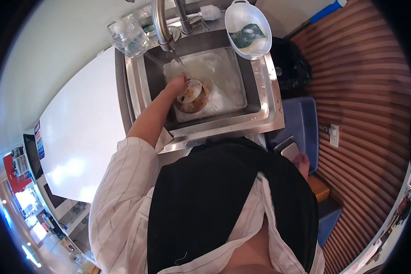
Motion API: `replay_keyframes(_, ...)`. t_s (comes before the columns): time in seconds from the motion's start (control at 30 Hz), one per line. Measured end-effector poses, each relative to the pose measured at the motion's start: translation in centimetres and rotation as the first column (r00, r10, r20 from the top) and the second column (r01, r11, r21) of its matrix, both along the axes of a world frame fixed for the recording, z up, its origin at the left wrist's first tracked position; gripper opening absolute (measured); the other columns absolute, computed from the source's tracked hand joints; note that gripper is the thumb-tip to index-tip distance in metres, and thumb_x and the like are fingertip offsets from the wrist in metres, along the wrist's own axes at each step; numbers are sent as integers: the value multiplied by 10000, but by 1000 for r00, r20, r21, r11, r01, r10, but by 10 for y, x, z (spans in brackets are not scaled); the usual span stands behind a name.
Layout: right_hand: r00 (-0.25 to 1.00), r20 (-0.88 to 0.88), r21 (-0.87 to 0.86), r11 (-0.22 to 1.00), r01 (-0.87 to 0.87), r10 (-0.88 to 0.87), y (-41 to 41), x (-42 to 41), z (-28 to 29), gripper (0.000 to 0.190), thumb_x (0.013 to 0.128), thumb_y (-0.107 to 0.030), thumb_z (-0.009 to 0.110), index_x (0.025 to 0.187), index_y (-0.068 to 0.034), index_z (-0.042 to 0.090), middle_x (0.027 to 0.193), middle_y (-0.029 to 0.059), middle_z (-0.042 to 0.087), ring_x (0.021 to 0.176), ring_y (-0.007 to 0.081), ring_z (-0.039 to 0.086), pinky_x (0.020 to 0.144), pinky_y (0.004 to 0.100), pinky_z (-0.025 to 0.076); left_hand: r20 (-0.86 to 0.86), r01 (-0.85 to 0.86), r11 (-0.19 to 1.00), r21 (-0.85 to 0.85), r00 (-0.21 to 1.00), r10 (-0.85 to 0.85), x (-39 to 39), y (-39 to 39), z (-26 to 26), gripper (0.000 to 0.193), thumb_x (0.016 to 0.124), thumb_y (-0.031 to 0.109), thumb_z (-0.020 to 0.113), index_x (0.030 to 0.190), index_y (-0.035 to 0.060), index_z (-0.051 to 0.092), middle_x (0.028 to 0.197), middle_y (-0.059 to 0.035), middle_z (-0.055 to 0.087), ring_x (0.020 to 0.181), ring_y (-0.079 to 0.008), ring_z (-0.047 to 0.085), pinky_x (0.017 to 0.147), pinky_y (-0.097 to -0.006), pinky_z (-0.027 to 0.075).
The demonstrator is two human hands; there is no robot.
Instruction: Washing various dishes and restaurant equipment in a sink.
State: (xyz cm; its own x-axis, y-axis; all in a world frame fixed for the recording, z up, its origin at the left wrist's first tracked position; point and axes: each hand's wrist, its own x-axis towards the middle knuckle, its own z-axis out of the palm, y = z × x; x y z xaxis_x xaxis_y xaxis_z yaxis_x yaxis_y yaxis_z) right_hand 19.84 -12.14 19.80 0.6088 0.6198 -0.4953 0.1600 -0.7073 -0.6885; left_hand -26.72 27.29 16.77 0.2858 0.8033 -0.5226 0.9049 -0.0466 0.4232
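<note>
My left hand (179, 84) reaches into a stainless steel sink (137, 78) and grips the rim of a small, pale, translucent dish (191, 90) with orange-brown residue in it. Beneath the dish is a round brown vessel (200, 104), partly covered by it. A stream of water (180, 61) runs from the metal faucet (162, 29) down beside my fingers. Low on the right, partly hidden by my black apron, my right hand (300, 161) is near the corner of a silver rectangular object (289, 150). Whether it grips that object is unclear.
A white plastic basin (231, 20) with a green scouring sponge (248, 36) stands on the sink's back right corner. A clear plastic container (130, 37) sits back left. White counter (78, 126) lies left; a blue plastic tub or seat (299, 116) and ribbed wall (356, 85) lie right.
</note>
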Motion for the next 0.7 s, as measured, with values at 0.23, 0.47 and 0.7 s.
replay_keyframes(0.23, 943, -116, 414, 878, -240, 312, 230, -80, 112, 166, 791, -173, 551, 828, -15, 591, 631, -9, 515, 530, 49, 443, 463, 168, 337, 342, -374, 901, -219, 836, 430, 8, -23, 43, 425, 682, 90, 534, 1092, 41, 434, 862, -149, 571, 761, -250, 579, 651, -351, 479)
replay_keyframes(0.47, 518, 679, 213, 536, -817, 520, 417, -159, 133, 398, 691, -273, 608, 1045, -113, 520, 1024, 159, 512, 969, 274, 484, 802, 362, 389, 480, -468, 603, -646, 366, 797, 38, -31, 83, 399, 742, 99, 464, 1123, 46, 362, 969, -114, 520, 810, -223, 567, 661, -319, 488)
replay_keyframes(0.7, 240, 526, -425, 497, -757, 816, 462, -165, 106, 787, 616, -565, 559, 1225, -119, 333, 1167, 241, 372, 1064, 361, 389, 881, 451, 318, 544, -393, 516, -761, 47, 838, 50, -37, 111, 246, 827, 155, 385, 1047, 45, 389, 932, -111, 487, 744, -201, 521, 598, -320, 468)
